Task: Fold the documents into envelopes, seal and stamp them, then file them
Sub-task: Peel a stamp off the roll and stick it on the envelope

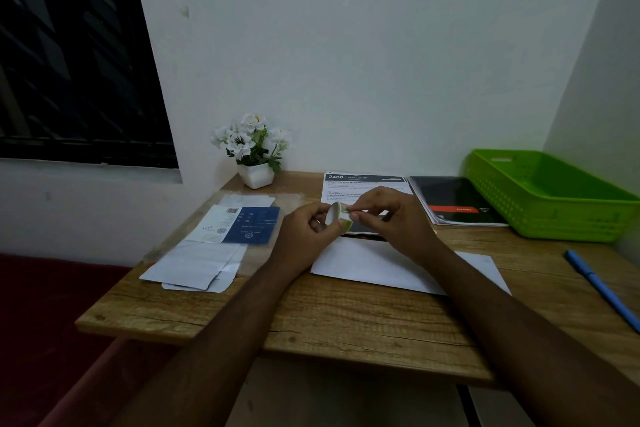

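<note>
My left hand (304, 231) grips a small white and green roll of stickers (337, 217) above the middle of the wooden desk (346, 315). My right hand (391, 215) pinches at the roll's outer edge with thumb and forefinger. Just below both hands a white envelope (377, 265) lies flat on the desk. A printed document (349, 184) headed "2400" lies behind the hands, partly hidden by them.
A clear sleeve holding a blue card and white papers (221, 243) lies at the left. A white flower pot (256, 173) stands at the back. A dark booklet (453, 201), a green plastic basket (550, 198) and a blue pen (601, 288) are on the right.
</note>
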A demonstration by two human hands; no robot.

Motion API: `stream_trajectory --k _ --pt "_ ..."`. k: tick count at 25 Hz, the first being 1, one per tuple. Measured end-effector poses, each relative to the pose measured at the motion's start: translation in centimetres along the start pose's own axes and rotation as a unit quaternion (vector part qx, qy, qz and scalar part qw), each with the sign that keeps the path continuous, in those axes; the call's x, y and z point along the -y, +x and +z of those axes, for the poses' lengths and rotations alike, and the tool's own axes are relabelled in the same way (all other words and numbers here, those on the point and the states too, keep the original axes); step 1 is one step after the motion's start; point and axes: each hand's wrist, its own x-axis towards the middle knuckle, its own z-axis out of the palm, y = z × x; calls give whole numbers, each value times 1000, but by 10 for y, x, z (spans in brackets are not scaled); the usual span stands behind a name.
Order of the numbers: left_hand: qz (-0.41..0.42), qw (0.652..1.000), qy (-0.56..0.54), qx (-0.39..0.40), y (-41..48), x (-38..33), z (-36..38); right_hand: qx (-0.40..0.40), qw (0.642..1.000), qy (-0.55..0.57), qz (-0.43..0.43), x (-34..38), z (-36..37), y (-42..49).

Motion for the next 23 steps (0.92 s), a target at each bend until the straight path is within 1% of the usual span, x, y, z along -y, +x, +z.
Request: stream_trajectory --k 2,4,7,14,23 --pt "-1 1000 5 0 0 -1 0 -5 1000 -16 0 0 2 0" --pt "-3 1000 13 -1 0 -1 0 -2 1000 -14 25 0 3 0" --pt "-2 1000 13 5 -1 0 0 2 998 18 65 -1 3 0" --pt "7 999 -21 36 0 0 -1 -18 989 99 111 0 0 1" --pt "3 996 -72 59 0 0 -3 -6 974 161 160 2 1 2"
